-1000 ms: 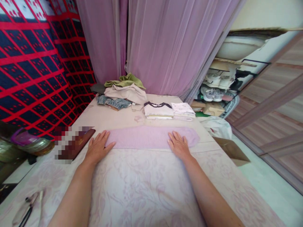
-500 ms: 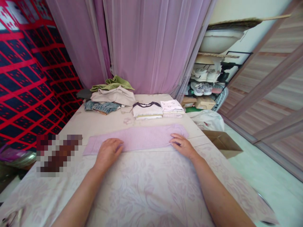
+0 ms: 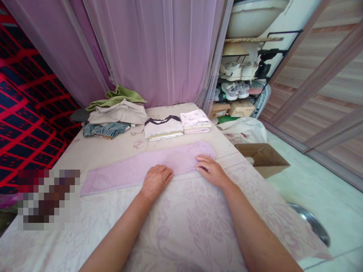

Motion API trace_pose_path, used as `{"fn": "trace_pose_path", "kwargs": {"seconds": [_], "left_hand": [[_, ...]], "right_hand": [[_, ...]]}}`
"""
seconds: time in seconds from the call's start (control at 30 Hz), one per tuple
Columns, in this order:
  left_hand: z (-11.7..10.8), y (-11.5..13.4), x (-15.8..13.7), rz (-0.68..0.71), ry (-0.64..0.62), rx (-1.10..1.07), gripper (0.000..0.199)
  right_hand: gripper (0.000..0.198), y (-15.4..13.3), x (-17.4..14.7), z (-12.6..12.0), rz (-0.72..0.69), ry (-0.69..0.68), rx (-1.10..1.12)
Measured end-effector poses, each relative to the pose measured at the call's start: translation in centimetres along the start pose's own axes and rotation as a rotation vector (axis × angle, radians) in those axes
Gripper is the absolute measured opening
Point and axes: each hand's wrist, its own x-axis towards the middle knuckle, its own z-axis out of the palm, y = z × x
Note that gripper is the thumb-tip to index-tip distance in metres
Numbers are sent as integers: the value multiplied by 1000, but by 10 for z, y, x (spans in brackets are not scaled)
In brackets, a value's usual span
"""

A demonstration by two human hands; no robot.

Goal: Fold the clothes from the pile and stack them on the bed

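Observation:
A lilac ribbed garment (image 3: 119, 170) lies folded into a long strip across the bed-like surface; its exact kind cannot be told from the folds. Resting on its near edge, right of the middle, is my left hand (image 3: 157, 180), palm down, its fingers laid on the fabric. My right hand (image 3: 211, 172) touches the strip by its bunched right end, fingers bent and the thumb a little apart from them. Neither hand lifts the cloth. Behind the strip sit a folded white top with a dark collar (image 3: 163, 127) and a folded pale patterned garment (image 3: 195, 119).
Loose clothes, including a beige garment (image 3: 117, 112), green cloth (image 3: 116, 98) and denim (image 3: 106, 129), are heaped at the back left. Beyond the right edge stand a cardboard box (image 3: 262, 156), a metal basin (image 3: 310, 223) and a shoe rack (image 3: 241, 79). A blurred patch covers something at left.
My left hand has slid rightward along the garment, closer to my right hand. My right hand stays near the right end. The view has turned somewhat to the right and down.

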Motion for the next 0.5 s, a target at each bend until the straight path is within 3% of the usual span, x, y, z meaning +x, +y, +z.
{"fn": "trace_pose_path", "kwargs": {"seconds": [0.3,0.5], "left_hand": [[4,0,-5,22,72,-19,27],[11,-1,-11,44,98,-16,25]], "right_hand": [[24,-12,-2,-13,30,13,10],[20,-7,-5,-9,-7,-61,-80]]}}
